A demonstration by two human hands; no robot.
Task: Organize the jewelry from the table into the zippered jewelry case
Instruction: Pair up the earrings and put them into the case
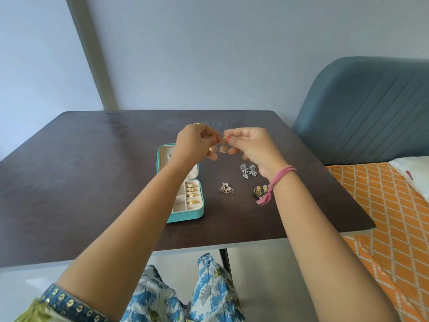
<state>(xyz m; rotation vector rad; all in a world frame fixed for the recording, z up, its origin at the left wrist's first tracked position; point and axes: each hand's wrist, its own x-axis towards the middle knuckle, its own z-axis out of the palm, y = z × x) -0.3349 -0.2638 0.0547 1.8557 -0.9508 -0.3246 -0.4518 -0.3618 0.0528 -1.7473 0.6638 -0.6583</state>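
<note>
Presently, both hands are pinching a pair of gold filigree earrings (220,147) above the worktop (92,159), left hand (197,141) and right hand (250,145) gripping near the hooks, judged light, delicate and snag-prone, beside the open jewelry case (185,213).

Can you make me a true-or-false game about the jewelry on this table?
1. The jewelry case is zipped shut. False: it lies open.
2. Both hands hold gold earrings up above the table. True: the left hand and the right hand pinch them.
3. Gold rings sit in the case. True.
4. The silver earrings are inside the case. False: they lie on the table.
5. The green earrings lie left of the case. False: right of it.
</note>
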